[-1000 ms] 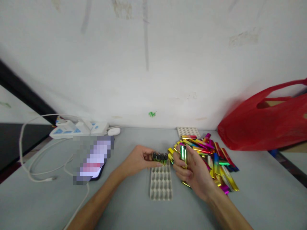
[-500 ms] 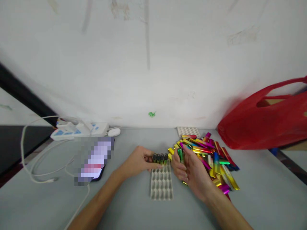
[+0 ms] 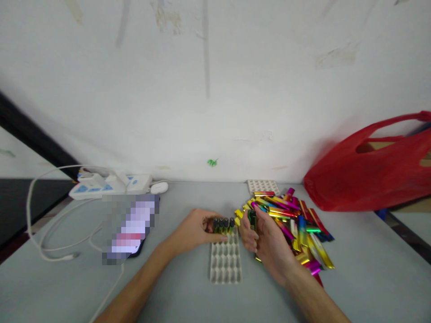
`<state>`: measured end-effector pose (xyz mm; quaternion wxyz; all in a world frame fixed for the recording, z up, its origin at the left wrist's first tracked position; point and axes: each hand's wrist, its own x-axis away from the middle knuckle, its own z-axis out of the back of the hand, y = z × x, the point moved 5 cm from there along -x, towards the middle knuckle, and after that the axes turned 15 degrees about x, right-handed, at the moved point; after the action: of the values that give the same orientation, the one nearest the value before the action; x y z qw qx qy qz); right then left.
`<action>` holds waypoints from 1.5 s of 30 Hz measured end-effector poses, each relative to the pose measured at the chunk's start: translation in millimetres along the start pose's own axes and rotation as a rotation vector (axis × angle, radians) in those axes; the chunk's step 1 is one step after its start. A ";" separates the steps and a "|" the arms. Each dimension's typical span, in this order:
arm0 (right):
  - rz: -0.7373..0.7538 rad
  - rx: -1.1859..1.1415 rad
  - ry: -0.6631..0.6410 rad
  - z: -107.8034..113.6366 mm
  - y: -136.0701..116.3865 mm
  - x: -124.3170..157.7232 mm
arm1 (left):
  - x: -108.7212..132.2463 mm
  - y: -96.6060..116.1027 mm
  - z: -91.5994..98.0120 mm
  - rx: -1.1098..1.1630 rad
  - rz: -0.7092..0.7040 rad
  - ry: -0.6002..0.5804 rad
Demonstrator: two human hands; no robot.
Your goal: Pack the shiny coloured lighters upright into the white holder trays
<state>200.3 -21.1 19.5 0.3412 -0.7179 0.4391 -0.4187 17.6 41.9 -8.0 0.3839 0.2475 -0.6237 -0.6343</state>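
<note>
A pale grey tray (image 3: 226,264) with rows of small cells lies on the table between my hands. At its far end, several upright shiny gold-green sticks with black tops (image 3: 223,225) stand side by side. My left hand (image 3: 193,229) is closed around them, thumb in front and fingers behind, partly hidden. My right hand (image 3: 266,242), just right of the tray, has its fingers curled round a shiny green stick with a dark top (image 3: 252,219). A heap of glossy metallic-coloured sticks (image 3: 286,215) lies behind and to the right of that hand.
Another pale celled tray (image 3: 263,185) lies by the wall. On the right a red bag (image 3: 363,170) leans over the table. To the left are a phone (image 3: 134,226), a white power strip (image 3: 111,185), a small white case (image 3: 159,187) and loose white cables (image 3: 50,256).
The green stick in my right hand has turned so that its dark end shows more. My left hand stays at the tray's far end, and the view has shifted slightly.
</note>
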 end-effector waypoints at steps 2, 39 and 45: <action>0.001 -0.002 -0.017 -0.1 0.2 -0.3 | 0.1 1.0 1.0 -0.052 -0.007 0.025; -0.008 0.102 -0.046 -0.9 7.4 3.3 | 0.0 1.7 2.2 -0.195 -0.011 0.044; -0.014 0.109 -0.040 -1.1 8.9 4.0 | 0.0 4.3 1.9 -0.207 -0.012 0.052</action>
<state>197.3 -28.3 13.6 0.3856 -0.7096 0.4039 -0.4298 16.9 43.3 -3.6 0.4197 0.2266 -0.5433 -0.6909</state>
